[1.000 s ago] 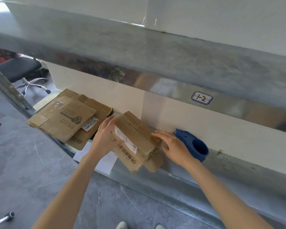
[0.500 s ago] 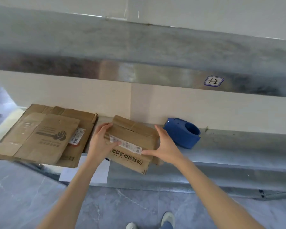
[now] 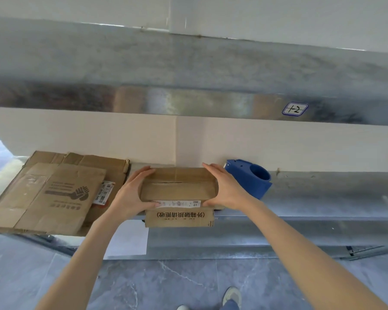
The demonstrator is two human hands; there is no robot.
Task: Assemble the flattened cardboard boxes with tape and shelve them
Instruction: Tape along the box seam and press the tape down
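While the left hand and right hand clasp the box by its ends, squaring seems underway; next, the right hand probably needs the dispenser just beside it.

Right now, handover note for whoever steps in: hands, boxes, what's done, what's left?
Hands: left hand grips the left end of the small box; right hand grips its right end.
Things: the box sits at the front edge of the lower shelf, with one printed flap hanging over the edge. The flattened boxes lie stacked to its left. The blue tape dispenser stands to its right, with no hand on it.
Done: this box is folded into shape.
Left: tape its top seam (no tape shows there), shelve it, then do the flat stack.
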